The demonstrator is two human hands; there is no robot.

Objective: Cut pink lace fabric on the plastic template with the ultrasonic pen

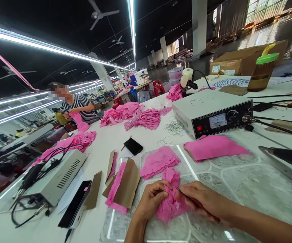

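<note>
The left hand (154, 197) pinches bunched pink fabric (172, 202) between the hands; the right hand (207, 199) grips tweezers (186, 196), or perhaps thread snips, at its folds; this piece seems unfinished; scalloped pink cloth (161, 162) just beyond lies flat, ungathered.

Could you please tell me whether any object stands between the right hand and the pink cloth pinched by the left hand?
Nothing visible blocks the way. Only the slim dark tool, held by the right hand itself, points at the pink cloth beside the left hand.
</note>
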